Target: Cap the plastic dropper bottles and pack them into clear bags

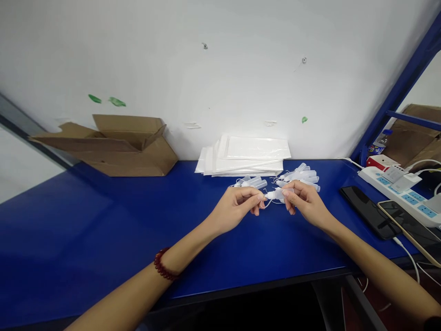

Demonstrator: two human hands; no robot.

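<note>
A small translucent white plastic tube (275, 195) sits level at frame centre, pinched at each end. A thin white cord (268, 204) loops beneath it.

1 head camera looks forward and down, close over the blue table (103, 239).

Packing bench in a small workshop or stockroom.

A blue worktop (103, 230) runs along a bare white wall (220, 69); on it sit an opened cardboard box (138, 151), a stack of clear plastic bags (248, 156) and a heap of small clear plastic parts (303, 177). At the right, a power strip (416, 204) lies beside blue steel racking (399, 90) that appears to hold more cartons (418, 133), though half out of view.
</note>
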